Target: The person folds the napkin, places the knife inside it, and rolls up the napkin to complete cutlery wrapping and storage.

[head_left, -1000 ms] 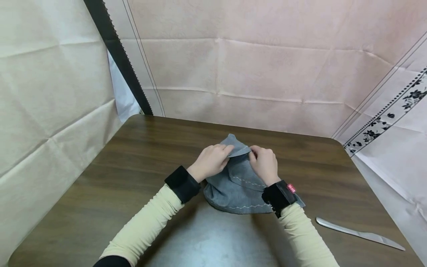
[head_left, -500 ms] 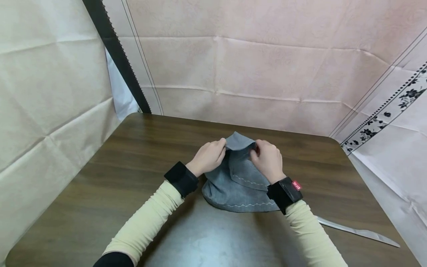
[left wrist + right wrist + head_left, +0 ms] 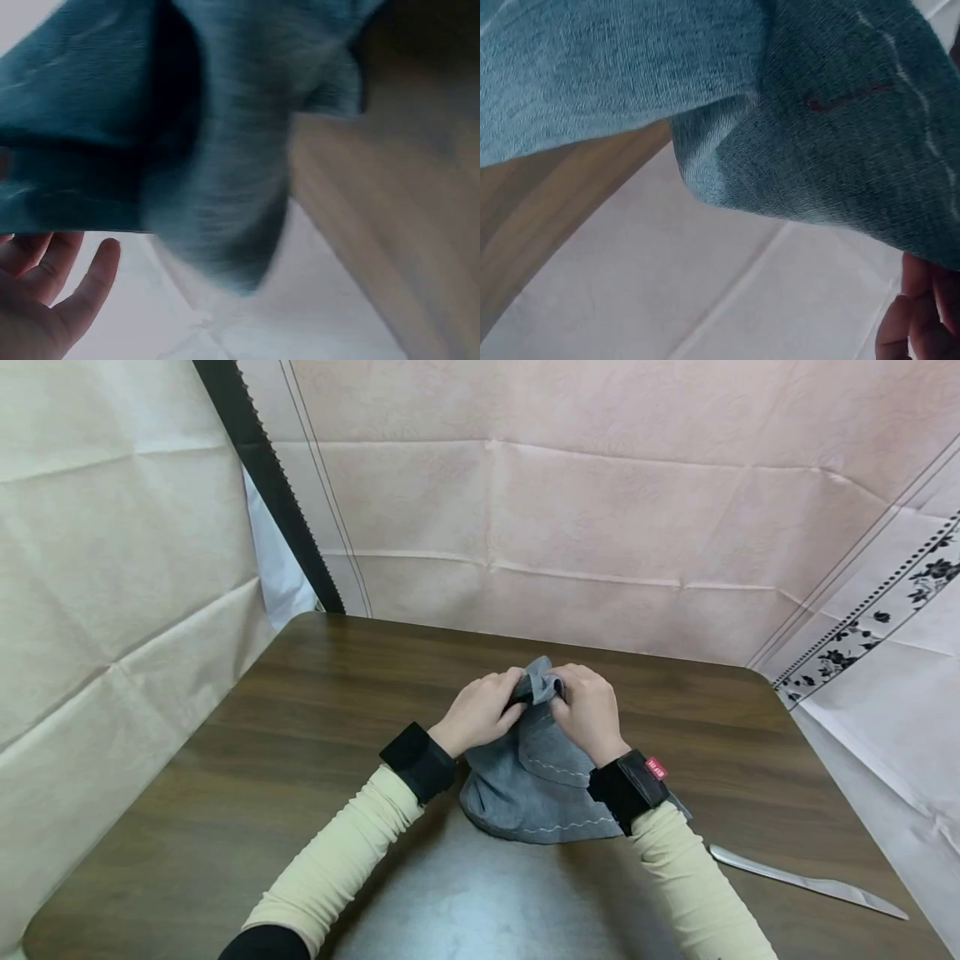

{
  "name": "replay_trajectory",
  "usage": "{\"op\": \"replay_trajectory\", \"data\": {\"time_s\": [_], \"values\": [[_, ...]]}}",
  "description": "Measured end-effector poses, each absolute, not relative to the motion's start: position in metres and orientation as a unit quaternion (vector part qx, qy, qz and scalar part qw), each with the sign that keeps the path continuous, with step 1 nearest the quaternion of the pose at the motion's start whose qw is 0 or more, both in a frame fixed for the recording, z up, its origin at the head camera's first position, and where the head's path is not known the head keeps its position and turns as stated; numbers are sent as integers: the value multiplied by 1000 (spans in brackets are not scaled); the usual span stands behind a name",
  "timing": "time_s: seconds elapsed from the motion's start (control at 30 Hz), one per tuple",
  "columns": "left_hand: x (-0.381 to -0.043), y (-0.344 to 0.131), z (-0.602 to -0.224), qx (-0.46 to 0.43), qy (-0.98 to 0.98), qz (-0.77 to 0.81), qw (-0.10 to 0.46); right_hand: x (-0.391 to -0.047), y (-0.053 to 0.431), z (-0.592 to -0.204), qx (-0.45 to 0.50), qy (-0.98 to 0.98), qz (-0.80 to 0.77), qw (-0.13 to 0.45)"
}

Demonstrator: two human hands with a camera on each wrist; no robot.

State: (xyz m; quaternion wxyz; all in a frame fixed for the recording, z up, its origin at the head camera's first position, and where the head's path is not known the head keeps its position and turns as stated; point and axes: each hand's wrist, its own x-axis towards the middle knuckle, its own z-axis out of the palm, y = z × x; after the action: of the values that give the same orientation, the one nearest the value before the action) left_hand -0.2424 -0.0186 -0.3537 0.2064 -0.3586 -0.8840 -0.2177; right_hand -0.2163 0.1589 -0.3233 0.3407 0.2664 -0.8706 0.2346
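A grey-blue denim cloth (image 3: 517,793) with white wavy stitching lies bunched on the table, its upper part raised toward the far side. My left hand (image 3: 483,710) grips the left side of its top edge. On the right side of that edge, my right hand (image 3: 588,710) pinches the fabric with thumb and fingers. Between the hands the top is crumpled, with a dark fold showing. The left wrist view has the cloth (image 3: 232,150) draped in a loose fold above the left fingers (image 3: 90,289). Its lower edge meets the right fingers (image 3: 919,300) in the right wrist view.
A silver table knife (image 3: 810,883) lies to the right of the right forearm, near the table's right edge. The brown wooden table (image 3: 300,777) has rounded far corners. Pale fabric sheets (image 3: 585,510) hang behind and beside it.
The cloth's top flap, spread between the hands half a second ago, is now crumpled and gathered. Both hands have come closer together at its top edge.
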Motion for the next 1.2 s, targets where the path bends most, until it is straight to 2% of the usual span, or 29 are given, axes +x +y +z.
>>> {"op": "replay_trajectory", "data": {"time_s": [0.5, 0.7, 0.93, 1.2], "values": [[-255, -33, -381, -287, -937, -184, 80, -217, 183, -304, 254, -845, 272, 385], [-257, -32, -377, -290, -935, -196, 50, -220, 193, -302, 242, -840, 273, 401], [-261, -42, -373, -261, -940, -216, 26, -221, 203, -306, 221, -840, 282, 408], [-262, -53, -378, -231, -951, -203, -5, -224, 216, -303, 199, -830, 278, 441]]}}
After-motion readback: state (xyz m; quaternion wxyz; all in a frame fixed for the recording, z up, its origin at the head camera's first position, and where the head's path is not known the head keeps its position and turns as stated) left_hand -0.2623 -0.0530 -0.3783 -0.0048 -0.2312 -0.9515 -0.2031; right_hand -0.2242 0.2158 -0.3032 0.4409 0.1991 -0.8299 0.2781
